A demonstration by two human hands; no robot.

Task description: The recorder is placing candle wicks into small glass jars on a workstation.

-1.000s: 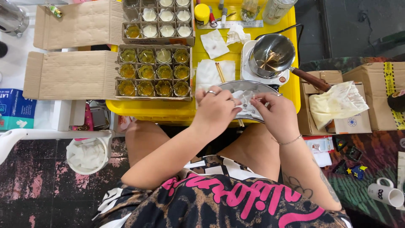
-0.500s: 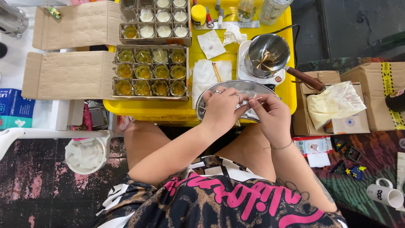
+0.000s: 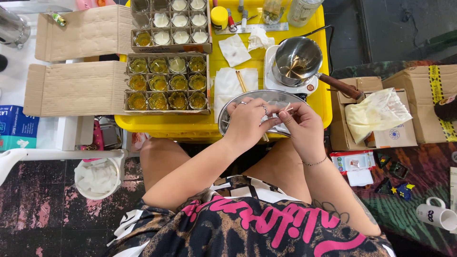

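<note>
My left hand (image 3: 247, 123) and my right hand (image 3: 305, 127) meet over a round metal tray (image 3: 257, 96) at the near edge of the yellow table (image 3: 320, 100). My right hand pinches a few thin pale wick sticks (image 3: 287, 108) between thumb and fingertips. The fingertips of my left hand, which wears rings, close on the lower end of the same sticks. Both hands cover most of the tray, so its contents are mostly hidden. Two wooden sticks (image 3: 241, 81) lie on a white paper towel (image 3: 227, 87) just behind the tray.
An open cardboard box (image 3: 76, 88) of small glass jars (image 3: 167, 84) with amber filling sits left of the tray, and another jar box (image 3: 171, 26) behind it. A metal pot (image 3: 298, 58) on a white scale stands behind. Cardboard boxes (image 3: 419, 102), a plastic bag and a mug (image 3: 435, 215) lie right.
My hands have drawn closer together over the tray. My right hand now holds the thin sticks up between its fingertips, and my left fingertips have come onto them.
</note>
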